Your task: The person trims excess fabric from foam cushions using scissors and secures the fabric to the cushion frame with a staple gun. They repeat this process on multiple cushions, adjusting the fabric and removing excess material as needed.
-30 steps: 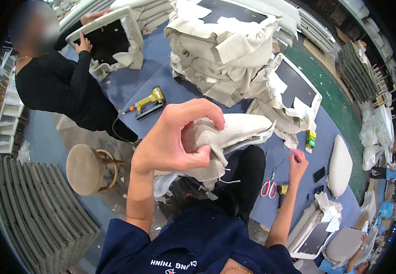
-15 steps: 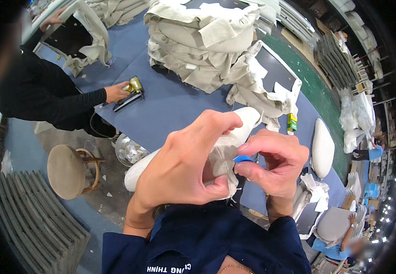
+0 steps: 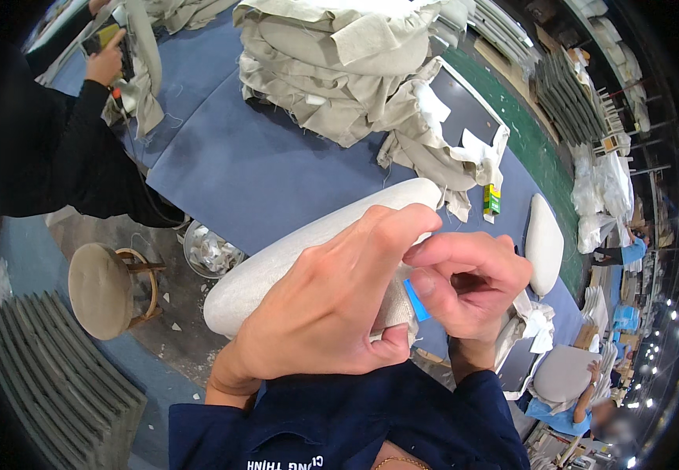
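Observation:
An off-white fabric-covered cushion (image 3: 265, 262) lies slanted in front of my chest. Across its near right part rests my left hand (image 3: 328, 305), with the thumb curled on the cloth near the edge and the forefinger bent over the far side. My right hand (image 3: 476, 282) is closed in a pinch at the cushion's right end, thumb and forefinger tips together beside my left forefinger. A thin, flat blue piece (image 3: 416, 301) sticks out below the right thumb, against the beige cloth. What lies between the right fingertips is hidden.
A blue-covered table (image 3: 206, 180) carries a stack of fabric-covered pads (image 3: 316, 78), a green-yellow box (image 3: 492, 202) and another cushion (image 3: 545, 244). At left, a co-worker's hand (image 3: 105, 63) holds a staple gun. A round stool (image 3: 101, 291) and scrap bucket (image 3: 210, 251) stand below.
The blue piece has turned from lying flat between the right fingertips to slanting downward. My hands have drawn closer together. The co-worker has lifted the staple gun off the table to a pad frame.

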